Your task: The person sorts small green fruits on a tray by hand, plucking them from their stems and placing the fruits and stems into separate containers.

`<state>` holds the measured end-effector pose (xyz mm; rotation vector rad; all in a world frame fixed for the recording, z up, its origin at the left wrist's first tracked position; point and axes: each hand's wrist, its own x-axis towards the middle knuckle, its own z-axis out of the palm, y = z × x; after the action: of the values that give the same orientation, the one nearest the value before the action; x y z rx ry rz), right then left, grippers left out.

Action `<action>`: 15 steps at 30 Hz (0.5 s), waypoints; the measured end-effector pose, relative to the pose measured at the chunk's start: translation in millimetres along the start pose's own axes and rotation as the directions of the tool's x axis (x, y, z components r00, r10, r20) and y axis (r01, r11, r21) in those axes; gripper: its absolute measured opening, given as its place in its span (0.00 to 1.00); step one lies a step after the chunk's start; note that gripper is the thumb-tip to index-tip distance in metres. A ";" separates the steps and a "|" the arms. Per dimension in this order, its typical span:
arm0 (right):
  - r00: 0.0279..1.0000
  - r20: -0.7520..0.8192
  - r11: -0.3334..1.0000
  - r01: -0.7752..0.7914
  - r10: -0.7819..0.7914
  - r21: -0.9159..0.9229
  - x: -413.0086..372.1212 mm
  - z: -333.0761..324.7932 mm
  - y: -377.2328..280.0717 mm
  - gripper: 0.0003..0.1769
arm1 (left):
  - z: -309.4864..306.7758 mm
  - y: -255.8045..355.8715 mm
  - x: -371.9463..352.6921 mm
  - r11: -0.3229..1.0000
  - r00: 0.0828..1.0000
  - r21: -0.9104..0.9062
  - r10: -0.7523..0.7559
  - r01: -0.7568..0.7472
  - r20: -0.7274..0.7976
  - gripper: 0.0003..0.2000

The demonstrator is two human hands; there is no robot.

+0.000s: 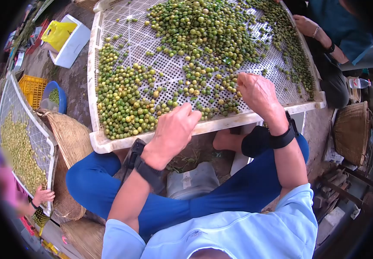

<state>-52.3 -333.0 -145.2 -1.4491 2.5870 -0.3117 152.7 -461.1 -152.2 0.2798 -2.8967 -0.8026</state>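
Observation:
A large white perforated tray (92, 86) lies before me, with small round green and yellowish fruits (199, 21) heaped at its back and spread along its left side. My left hand (175, 129) is over the tray's near rim, fingers curled together beside the left group of fruits; whatever its fingertips hold is hidden. Further right and a little higher, my right hand (257, 95) has its fingers pressed together above the sparser fruits, and its fingertips are hidden too. Dark bands circle both wrists.
A co-worker's hand (306, 26) rests by the tray's right edge. At left, another person's hand (43, 195) touches a second tray (48, 144). Around are a yellow crate (32, 90), blue basin (61, 108), white foam box (72, 45) and woven basket (352, 134).

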 end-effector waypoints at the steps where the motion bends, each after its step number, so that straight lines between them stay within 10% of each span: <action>1: 1.000 0.005 1.000 -0.009 0.009 0.024 -0.4 0.7 1.7 0.04 | 6.1 -3.4 6.7 1.000 1.000 -0.002 0.009 -0.009 0.003 0.07; 15: 0.968 0.133 0.956 0.178 -0.212 0.232 -8.9 23.0 0.4 0.05 | 22.9 -17.4 25.0 0.996 0.984 -0.075 -0.037 0.051 0.177 0.05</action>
<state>-42.5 -327.6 -167.2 -1.5812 2.2130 -0.4712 127.0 -469.6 -179.0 0.2792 -3.0208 -0.9941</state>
